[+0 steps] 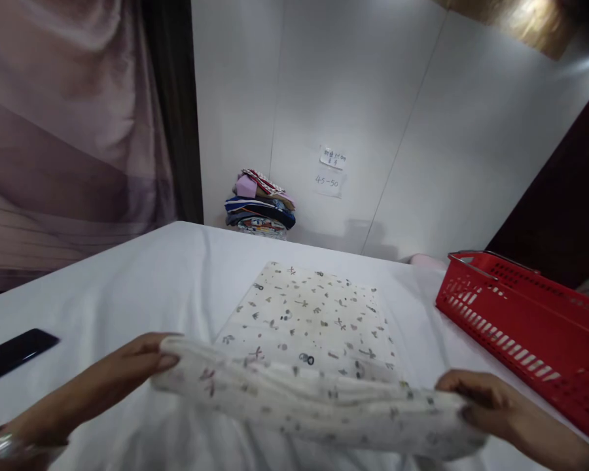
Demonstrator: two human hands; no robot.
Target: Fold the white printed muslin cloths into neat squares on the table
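Note:
A white printed cloth (319, 314) with small dark and brownish motifs lies flat on the white-covered table. Its near end is lifted as a wide, folded band, slightly blurred, stretched between both hands. My left hand (150, 353) pinches the band's left end, thumb on the near side. At the other end, my right hand (481, 399) has its fingers closed round the right corner, which hangs lower than the left. The band hides part of the flat cloth behind it. Which kind of item the cloth is, I cannot tell.
A red plastic basket (525, 327) stands on the right. Toward the wall is a stack of folded clothes (260, 206). A black phone (17, 353) lies at the left edge. Handwritten paper notes (330, 183) are on the wall, and a pinkish curtain (63, 144) hangs left.

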